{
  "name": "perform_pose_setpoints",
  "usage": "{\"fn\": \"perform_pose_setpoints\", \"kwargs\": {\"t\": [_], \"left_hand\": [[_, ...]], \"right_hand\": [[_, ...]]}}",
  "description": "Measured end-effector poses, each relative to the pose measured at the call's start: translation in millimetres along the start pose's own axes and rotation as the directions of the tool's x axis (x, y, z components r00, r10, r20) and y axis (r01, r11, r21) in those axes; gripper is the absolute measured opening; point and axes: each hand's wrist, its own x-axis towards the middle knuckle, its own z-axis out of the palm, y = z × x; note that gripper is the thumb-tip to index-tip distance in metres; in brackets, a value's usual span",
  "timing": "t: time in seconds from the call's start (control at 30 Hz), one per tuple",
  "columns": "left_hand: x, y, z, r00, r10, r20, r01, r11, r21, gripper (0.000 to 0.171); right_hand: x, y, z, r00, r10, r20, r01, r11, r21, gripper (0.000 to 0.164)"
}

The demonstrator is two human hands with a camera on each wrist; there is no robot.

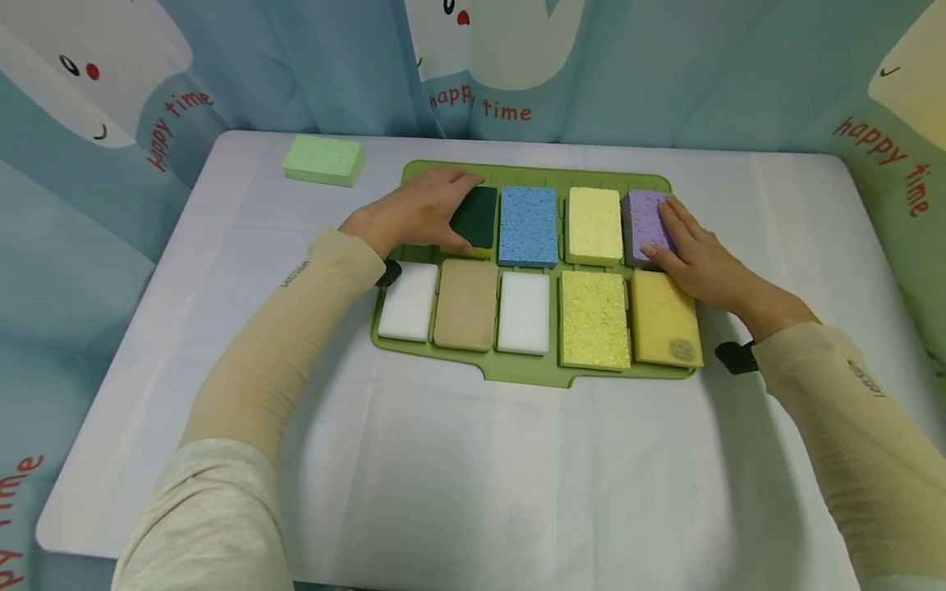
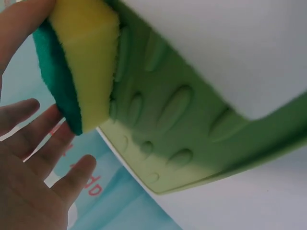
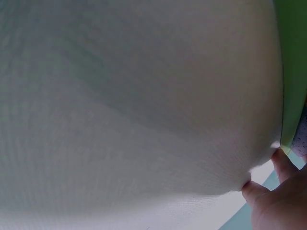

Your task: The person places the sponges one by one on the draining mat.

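Observation:
A green tray (image 1: pixel 528 371) holds two rows of sponges. My left hand (image 1: pixel 420 212) spans a scrub sponge (image 1: pixel 475 218) with a dark green scouring face and yellow foam, at the back row's left. In the left wrist view, the thumb lies on one end of the scrub sponge (image 2: pixel 93 62) and fingertips touch its green side; the other fingers are spread. At the back row's right end, my right hand (image 1: pixel 702 254) holds a purple sponge (image 1: pixel 645 220), thumb at its near edge, fingers along its right side. The right wrist view shows only a corner of that purple sponge (image 3: pixel 301 134).
Between the hands are a blue sponge (image 1: pixel 528 226) and a pale yellow one (image 1: pixel 594 226). The front row has two white blocks, a tan sponge (image 1: pixel 466 305), a speckled yellow sponge (image 1: pixel 594 320) and a plain yellow sponge (image 1: pixel 661 320). A light green sponge (image 1: pixel 323 160) lies back left.

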Motion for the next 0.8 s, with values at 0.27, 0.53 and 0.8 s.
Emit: {"fn": "perform_pose_setpoints", "kwargs": {"t": [0.27, 0.53, 0.8], "left_hand": [[-1.2, -6.0, 3.4, 1.0, -0.018, 0.003, 0.018, 0.998, -0.059, 0.108], [-13.4, -20.0, -2.1, 0.996, -0.069, -0.06, 0.059, 0.987, -0.151, 0.094], [-27.0, -48.9, -7.7, 0.982, -0.14, -0.128, 0.118, 0.979, -0.166, 0.087]], "right_hand": [[0, 2, 0, 1.0, -0.012, -0.009, 0.012, 1.0, 0.004, 0.077], [1, 2, 1, 1.0, -0.009, -0.008, 0.009, 1.0, 0.0, 0.078], [0, 1, 1, 1.0, 0.005, -0.005, -0.005, 1.0, -0.002, 0.078]]}}
